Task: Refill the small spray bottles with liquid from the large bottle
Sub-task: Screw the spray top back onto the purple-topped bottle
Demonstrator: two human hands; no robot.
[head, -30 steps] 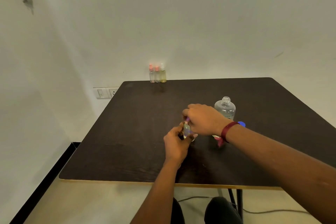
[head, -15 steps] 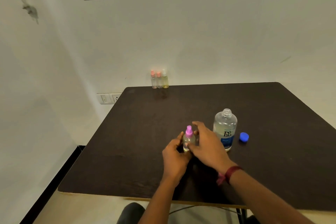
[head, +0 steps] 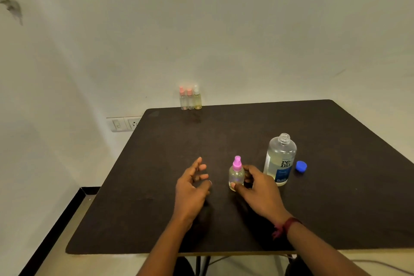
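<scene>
at my right hand sits the pink-capped spray bottle, gripped low; left hand spread, empty; i'd keep it upright, squeeze lightly

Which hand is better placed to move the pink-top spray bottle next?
Probably the right hand: its thumb and fingers curl round the spray bottle. The left hand is open and apart from it.

Single head-worn view, forward and down over the table.
</scene>
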